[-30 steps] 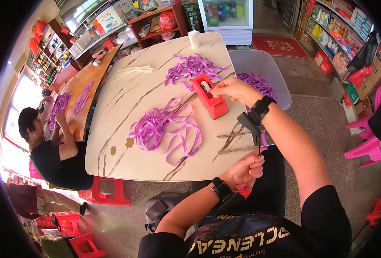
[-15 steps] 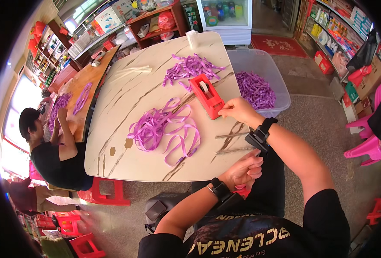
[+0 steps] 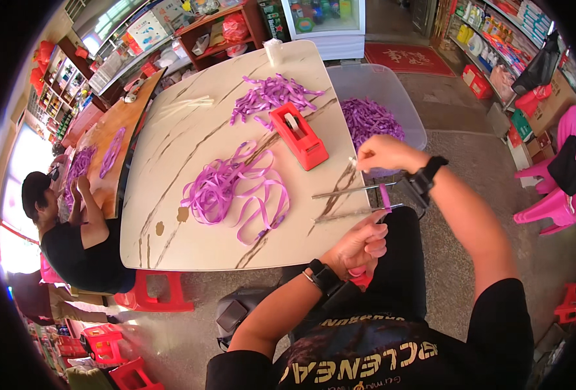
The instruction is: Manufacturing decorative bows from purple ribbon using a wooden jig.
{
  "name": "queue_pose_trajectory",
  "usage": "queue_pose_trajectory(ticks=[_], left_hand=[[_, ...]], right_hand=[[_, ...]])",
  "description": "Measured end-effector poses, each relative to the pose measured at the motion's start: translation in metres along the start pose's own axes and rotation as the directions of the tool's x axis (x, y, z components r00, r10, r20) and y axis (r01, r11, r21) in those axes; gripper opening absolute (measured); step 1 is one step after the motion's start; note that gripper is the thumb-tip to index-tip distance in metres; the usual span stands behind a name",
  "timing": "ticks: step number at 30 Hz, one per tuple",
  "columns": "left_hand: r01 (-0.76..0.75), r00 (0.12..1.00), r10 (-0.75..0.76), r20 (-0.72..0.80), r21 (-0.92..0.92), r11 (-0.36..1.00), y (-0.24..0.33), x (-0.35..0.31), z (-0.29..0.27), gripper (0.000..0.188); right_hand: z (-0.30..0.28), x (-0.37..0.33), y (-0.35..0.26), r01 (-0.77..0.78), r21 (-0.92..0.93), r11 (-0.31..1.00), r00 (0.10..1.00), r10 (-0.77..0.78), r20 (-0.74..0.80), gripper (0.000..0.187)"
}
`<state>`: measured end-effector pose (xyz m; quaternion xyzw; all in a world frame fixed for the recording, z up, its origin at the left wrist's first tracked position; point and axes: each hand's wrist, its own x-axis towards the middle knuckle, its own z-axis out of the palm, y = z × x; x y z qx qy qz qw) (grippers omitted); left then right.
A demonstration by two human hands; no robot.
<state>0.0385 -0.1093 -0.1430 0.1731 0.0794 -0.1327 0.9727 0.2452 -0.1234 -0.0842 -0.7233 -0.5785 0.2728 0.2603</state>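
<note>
My left hand (image 3: 364, 248) is closed at the table's near right edge. A short purple ribbon strip (image 3: 385, 197) stands up from its fingertips, beside two thin metal rods (image 3: 340, 194) that jut over the edge. Something pinkish-red (image 3: 362, 278) shows beneath this hand; its kind is unclear. My right hand (image 3: 385, 154) is raised above the table's right edge, fingers pinched on a small pale bit of tape (image 3: 353, 162). To its left stands a red tape dispenser (image 3: 307, 151) with a white roll. A loose heap of long purple ribbon (image 3: 213, 192) lies mid-table.
A pile of short purple ribbon loops (image 3: 275, 95) lies on the marbled table (image 3: 171, 146), near a white cup (image 3: 273, 52). A clear plastic bin (image 3: 415, 107) of purple ribbons stands at the right. Another person (image 3: 80, 227) handles purple ribbon at a wooden table on the left.
My right hand has left the tape dispenser, moving right with a bit of tape. The purple strip at my left hand now shows upright. The whole view has shifted slightly.
</note>
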Motion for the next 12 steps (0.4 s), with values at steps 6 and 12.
queue_pose_trajectory(ticks=[6, 12], left_hand=[[0.022, 0.999, -0.019, 0.045, -0.086, 0.996, 0.001, -0.002, -0.006, 0.056], [0.026, 0.999, -0.024, 0.039, -0.073, 0.997, 0.000, -0.001, -0.004, 0.058]], right_hand=[[-0.017, -0.037, -0.002, -0.113, 0.048, 0.992, 0.914, 0.084, 0.397, 0.022], [-0.006, -0.036, -0.002, -0.063, -0.178, 0.982, 0.861, 0.144, 0.488, 0.024]])
